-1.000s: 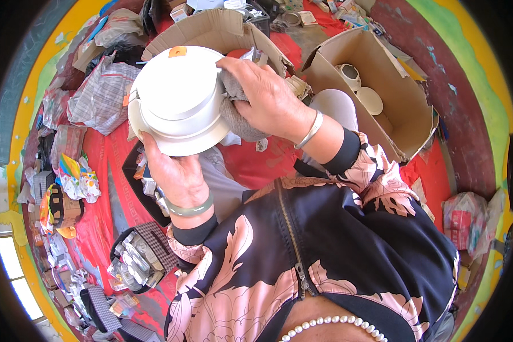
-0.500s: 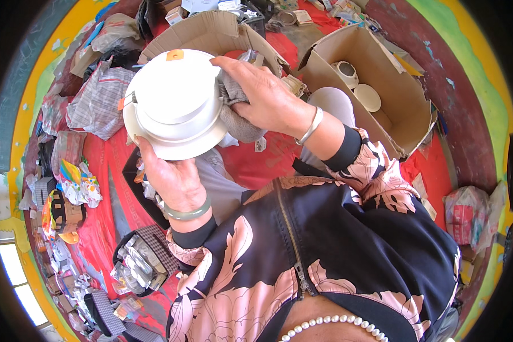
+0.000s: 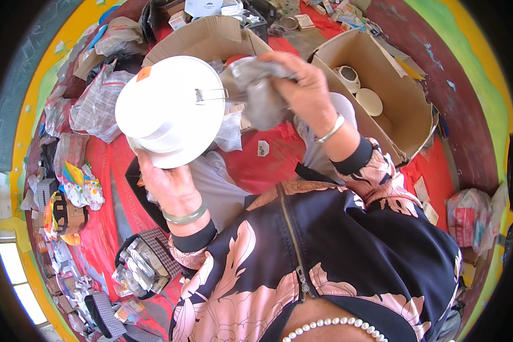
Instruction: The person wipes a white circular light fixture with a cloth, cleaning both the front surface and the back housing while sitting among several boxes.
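A white round recessed downlight (image 3: 171, 108) is held up by my left hand (image 3: 168, 182), whose fingers grip its lower rim from below. On its right side a metal spring clip (image 3: 210, 96) sticks out, and an orange tab (image 3: 144, 73) shows near the top left. My right hand (image 3: 308, 85) is closed on a grey cloth (image 3: 259, 94), just right of the downlight and apart from it. The cloth and the right fingers are slightly blurred.
An open cardboard box (image 3: 211, 37) stands beyond the downlight. Another open box (image 3: 404, 108) at right holds round white fittings (image 3: 369, 102). At lower left is a checked bin (image 3: 145, 262) full of small packages. Plastic bags (image 3: 100, 102) and heaped goods line the left side.
My right hand has drawn the grey cloth off the downlight, toward the right. The downlight has turned in my left hand, and its spring clip now shows.
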The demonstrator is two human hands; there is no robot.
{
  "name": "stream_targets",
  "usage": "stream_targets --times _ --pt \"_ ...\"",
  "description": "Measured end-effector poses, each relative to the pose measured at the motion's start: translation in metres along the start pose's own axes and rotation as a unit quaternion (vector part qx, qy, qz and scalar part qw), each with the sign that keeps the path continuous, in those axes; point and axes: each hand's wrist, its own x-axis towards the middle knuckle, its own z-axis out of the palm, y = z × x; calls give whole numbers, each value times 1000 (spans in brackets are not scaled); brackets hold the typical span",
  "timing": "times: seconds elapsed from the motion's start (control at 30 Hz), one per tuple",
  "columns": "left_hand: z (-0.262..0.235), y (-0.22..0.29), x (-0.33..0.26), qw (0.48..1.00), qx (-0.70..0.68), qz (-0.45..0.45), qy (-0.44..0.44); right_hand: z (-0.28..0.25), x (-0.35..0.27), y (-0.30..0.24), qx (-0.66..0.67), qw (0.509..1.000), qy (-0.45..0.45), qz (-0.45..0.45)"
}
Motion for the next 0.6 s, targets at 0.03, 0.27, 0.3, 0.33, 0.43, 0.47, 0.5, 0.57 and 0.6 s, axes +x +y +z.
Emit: stream_targets --times 0.03,0.27,0.3,0.33,0.43,0.47,0.5,0.57,0.6 --pt "-5 3 2 999 -50 -6 -15 -7 2 11 52 998 33 23" --pt "21 23 -2 999 6 -3 -41 -42 1 37 222 949 99 200" --pt "18 26 -1 991 -103 -44 -75 -42 0 35 247 936 102 227" --pt "17 28 -1 967 -212 -86 -109 -43 -1 34 271 922 105 254" --pt "28 33 -18 968 214 84 -102 -42 -3 31 289 906 99 292" --pt "20 36 -20 973 -196 -48 -114 -42 -3 29 283 907 90 298" --pt "21 37 -21 954 -268 -73 -109 -42 -4 28 289 902 101 304" --pt "25 37 -25 973 -207 -41 -90 -38 -2 25 306 893 115 309" --pt "25 35 -23 982 -165 -27 -84 -40 -1 24 332 884 115 307"
